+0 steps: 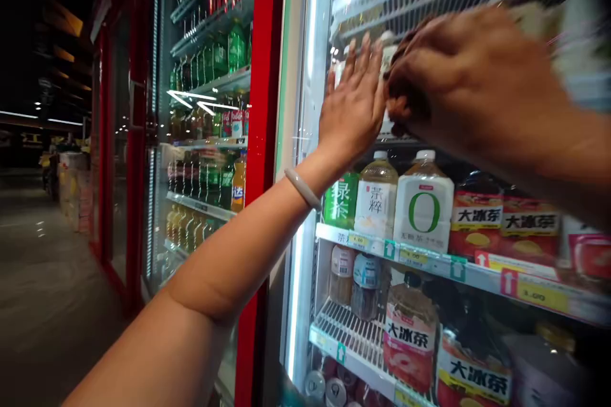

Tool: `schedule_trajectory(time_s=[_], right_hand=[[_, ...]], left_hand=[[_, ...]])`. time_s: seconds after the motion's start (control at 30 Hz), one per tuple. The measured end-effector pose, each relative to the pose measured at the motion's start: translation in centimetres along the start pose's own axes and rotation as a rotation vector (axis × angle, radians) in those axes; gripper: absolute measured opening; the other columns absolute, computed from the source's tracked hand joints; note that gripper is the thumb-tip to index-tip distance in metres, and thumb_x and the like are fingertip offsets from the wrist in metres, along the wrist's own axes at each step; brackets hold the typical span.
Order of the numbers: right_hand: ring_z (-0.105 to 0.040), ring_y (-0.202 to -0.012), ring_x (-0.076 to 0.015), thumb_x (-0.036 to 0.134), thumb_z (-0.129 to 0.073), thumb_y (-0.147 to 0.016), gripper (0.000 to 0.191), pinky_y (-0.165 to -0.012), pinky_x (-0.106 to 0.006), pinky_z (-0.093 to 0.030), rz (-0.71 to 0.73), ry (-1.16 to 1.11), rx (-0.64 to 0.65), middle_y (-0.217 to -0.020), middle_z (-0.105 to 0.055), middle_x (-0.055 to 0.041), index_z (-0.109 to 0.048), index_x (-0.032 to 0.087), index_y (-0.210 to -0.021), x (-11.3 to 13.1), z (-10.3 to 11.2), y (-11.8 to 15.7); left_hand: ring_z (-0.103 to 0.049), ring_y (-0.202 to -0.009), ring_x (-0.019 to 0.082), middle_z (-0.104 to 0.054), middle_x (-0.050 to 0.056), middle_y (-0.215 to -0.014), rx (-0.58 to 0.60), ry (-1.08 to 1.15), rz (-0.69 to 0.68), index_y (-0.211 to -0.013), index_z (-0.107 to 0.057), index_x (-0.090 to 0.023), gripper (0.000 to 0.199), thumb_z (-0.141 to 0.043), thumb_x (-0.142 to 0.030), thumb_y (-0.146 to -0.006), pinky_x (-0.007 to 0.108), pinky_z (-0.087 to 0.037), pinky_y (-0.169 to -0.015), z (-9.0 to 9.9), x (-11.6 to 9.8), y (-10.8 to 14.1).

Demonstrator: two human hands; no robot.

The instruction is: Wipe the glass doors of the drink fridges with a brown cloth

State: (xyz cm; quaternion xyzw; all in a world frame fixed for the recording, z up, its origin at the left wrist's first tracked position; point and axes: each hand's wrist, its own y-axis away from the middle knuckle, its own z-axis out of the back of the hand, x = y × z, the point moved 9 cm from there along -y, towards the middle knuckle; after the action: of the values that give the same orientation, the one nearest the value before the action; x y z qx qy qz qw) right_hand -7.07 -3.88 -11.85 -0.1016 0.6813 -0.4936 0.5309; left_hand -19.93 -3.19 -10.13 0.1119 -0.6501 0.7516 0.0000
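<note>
My left hand [351, 102], a pale bangle [302, 188] on its wrist, reaches up with fingers stretched out before the bottles of a drinks fridge. Whether it touches glass or a bottle I cannot tell. Close to its right is my right hand [453, 70], fingers curled inward; anything in them is lost in shadow and blur. Below both hands a shelf [410, 257] bears a green tea bottle [340, 203], a white-labelled tea bottle [376, 197], a large bottle with a green O [424, 206] and red-labelled iced tea bottles [477, 219].
A lower shelf [348, 346] carries small bottles [366, 283] and a large pink-labelled bottle [409, 334], with cans [334, 391] beneath. Left of a red frame [265, 108] stands another drinks fridge [207, 89]. Stacked boxes [74, 187] line the dim aisle floor [48, 280].
</note>
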Motion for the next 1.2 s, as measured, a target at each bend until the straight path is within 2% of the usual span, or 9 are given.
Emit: schedule_trajectory(time_s=[0.1,0.23,0.43,0.57,0.73,0.83,0.97,1.07,1.2], right_hand=[[-0.058,-0.124,-0.0358,0.036,-0.059,-0.095,0.029,-0.107,-0.055,-0.051,-0.026,0.178,0.034,-0.129,-0.065,-0.0148,-0.068,0.017,-0.116,0.0,-0.4,-0.4],[-0.057,-0.125,-0.0325,0.035,-0.059,-0.096,0.028,-0.109,-0.05,-0.05,-0.022,0.243,0.015,-0.131,-0.066,-0.0123,-0.068,0.021,-0.118,-1.2,0.7,0.4],[-0.05,-0.132,-0.0334,0.031,-0.061,-0.094,0.03,-0.113,-0.051,-0.047,-0.135,0.219,-0.026,-0.135,-0.064,-0.0141,-0.067,0.02,-0.121,-0.9,2.0,2.9],[-0.048,-0.136,-0.0321,0.027,-0.06,-0.093,0.031,-0.116,-0.051,-0.046,-0.079,0.154,0.032,-0.137,-0.064,-0.0131,-0.068,0.021,-0.123,-0.2,1.4,2.1],[-0.053,-0.13,-0.0328,0.029,-0.059,-0.094,0.028,-0.113,-0.053,-0.047,-0.161,0.18,0.022,-0.131,-0.065,-0.0127,-0.068,0.024,-0.12,-3.3,3.8,2.9],[-0.053,-0.13,-0.0334,0.027,-0.061,-0.091,0.03,-0.116,-0.053,-0.045,-0.21,0.203,-0.015,-0.131,-0.064,-0.0139,-0.068,0.022,-0.12,-3.4,4.8,4.7],[-0.053,-0.13,-0.0308,0.028,-0.06,-0.093,0.027,-0.115,-0.05,-0.046,-0.084,0.151,0.083,-0.13,-0.066,-0.0123,-0.069,0.022,-0.118,-2.1,3.8,4.5],[-0.054,-0.13,-0.0304,0.029,-0.059,-0.094,0.027,-0.113,-0.049,-0.048,-0.036,0.151,0.142,-0.133,-0.065,-0.0113,-0.069,0.024,-0.119,-3.5,4.4,4.4],[-0.054,-0.128,-0.0328,0.027,-0.063,-0.089,0.031,-0.114,-0.052,-0.046,-0.176,0.207,0.026,-0.13,-0.064,-0.0133,-0.068,0.022,-0.119,-5.6,7.0,6.7]], left_hand=[[-0.014,-0.165,0.019,-0.024,-0.002,-0.176,-0.03,-0.022,-0.014,-0.168,-0.024,-0.028,0.06,-0.023,-0.032,-0.108,0.045,-0.008,-0.137,0.3,-0.3,0.5],[-0.017,-0.165,0.024,-0.025,0.008,-0.176,-0.017,-0.016,-0.03,-0.166,-0.028,-0.014,0.06,-0.024,-0.029,-0.108,0.048,-0.013,-0.136,0.6,-1.1,1.6],[-0.019,-0.165,0.022,-0.027,0.009,-0.175,0.055,-0.028,-0.135,-0.166,-0.028,-0.014,0.06,-0.027,-0.032,-0.109,0.047,-0.013,-0.137,0.3,-4.6,3.9],[-0.019,-0.165,0.023,-0.026,0.012,-0.175,0.066,-0.036,-0.106,-0.165,-0.029,-0.009,0.061,-0.027,-0.032,-0.109,0.047,-0.017,-0.136,0.1,-5.3,4.3],[-0.018,-0.165,0.021,-0.027,0.009,-0.175,0.066,-0.018,-0.084,-0.166,-0.027,-0.012,0.06,-0.026,-0.029,-0.108,0.046,-0.016,-0.136,0.0,-5.4,4.4],[-0.016,-0.165,0.021,-0.026,0.009,-0.175,0.054,-0.004,-0.042,-0.167,-0.025,-0.013,0.061,-0.026,-0.027,-0.107,0.047,-0.015,-0.136,-0.1,-5.9,4.2],[-0.013,-0.165,0.023,-0.022,0.012,-0.176,0.075,0.015,-0.08,-0.166,-0.024,-0.007,0.063,-0.03,-0.029,-0.107,0.046,-0.013,-0.137,-0.6,-8.0,3.5],[-0.014,-0.165,0.023,-0.023,0.013,-0.176,0.082,0.021,-0.061,-0.166,-0.026,-0.007,0.062,-0.03,-0.028,-0.107,0.046,-0.012,-0.137,-0.7,-8.6,3.0],[-0.013,-0.165,0.022,-0.024,0.011,-0.176,0.081,0.043,-0.028,-0.166,-0.027,-0.011,0.06,-0.027,-0.026,-0.108,0.046,-0.011,-0.137,-0.6,-9.4,3.2]])
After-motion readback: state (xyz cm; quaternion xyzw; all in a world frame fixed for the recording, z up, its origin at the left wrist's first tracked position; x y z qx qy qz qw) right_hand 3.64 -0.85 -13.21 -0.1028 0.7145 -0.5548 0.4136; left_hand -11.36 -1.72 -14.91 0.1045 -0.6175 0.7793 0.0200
